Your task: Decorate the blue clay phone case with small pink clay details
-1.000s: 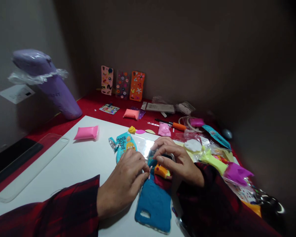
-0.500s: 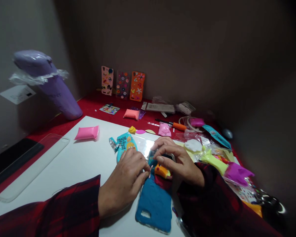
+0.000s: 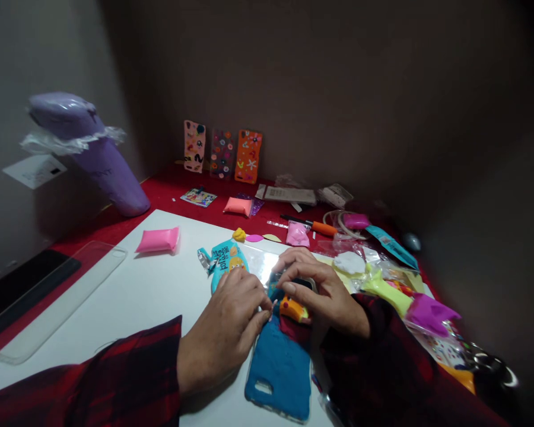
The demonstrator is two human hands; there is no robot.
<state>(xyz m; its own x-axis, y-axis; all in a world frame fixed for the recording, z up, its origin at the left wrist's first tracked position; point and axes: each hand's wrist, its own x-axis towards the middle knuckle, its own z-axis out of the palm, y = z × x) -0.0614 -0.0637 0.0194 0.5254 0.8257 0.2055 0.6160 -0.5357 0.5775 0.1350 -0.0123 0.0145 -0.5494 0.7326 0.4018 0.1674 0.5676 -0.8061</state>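
Observation:
A phone case [image 3: 278, 373] coated in blue clay lies on the white board, its camera cutout towards me. An orange and yellow clay figure [image 3: 293, 309] with red dots sits on it above a dark red clay patch [image 3: 293, 330]. My left hand [image 3: 232, 320] is closed at the case's left edge, thumb and finger pinching a small pale pink clay piece [image 3: 274, 308]. Arched over the far end of the case is my right hand [image 3: 314, 281], thumb and fingertips close together against it. That hand hides part of the case's far end.
Beyond my left hand lies a turquoise packet [image 3: 225, 258]. A pink clay packet [image 3: 158, 240] and a clear phone case [image 3: 66, 296] are to the left. Clay packets crowd the right, including a yellow-green one [image 3: 387, 290]. Decorated cases [image 3: 248, 157] stand behind; a purple wrapped object [image 3: 111, 172] leans left.
Both hands keep nearly the same place on the phone case. The whole view has shifted very slightly.

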